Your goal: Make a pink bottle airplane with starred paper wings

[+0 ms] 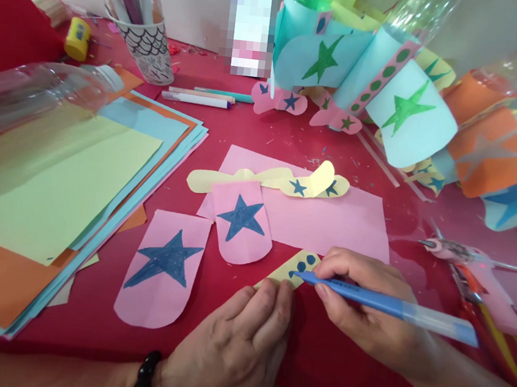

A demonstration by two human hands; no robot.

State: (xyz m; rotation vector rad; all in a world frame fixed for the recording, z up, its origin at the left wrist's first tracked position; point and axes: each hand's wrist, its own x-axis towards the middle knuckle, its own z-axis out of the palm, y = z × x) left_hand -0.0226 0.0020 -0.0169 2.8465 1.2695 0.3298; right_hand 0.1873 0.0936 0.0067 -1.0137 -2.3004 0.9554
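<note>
My right hand point(366, 309) grips a blue felt-tip pen point(385, 302), its tip on a narrow yellow paper strip point(283, 272) that bears blue dots. Fingers bent and together, my left hand point(244, 333) presses the lower end of that strip to the red tabletop; its covered end is hidden. Left of the strip lie two pink rounded paper pieces, one point(165, 270) nearer me and one point(241, 221) farther off, each with a blue star. Beyond them a wavy yellow paper piece point(264, 177) with small blue stars rests partly on a pink sheet point(330, 216).
Coloured paper sheets point(102, 183) are stacked at left, with a clear plastic bottle point(42, 97) on top. Behind stand a cup of pens point(148, 52) and loose markers point(199, 98). Paper-covered bottles point(359, 68) fill the back right. A pink glue gun point(481, 275) lies at right.
</note>
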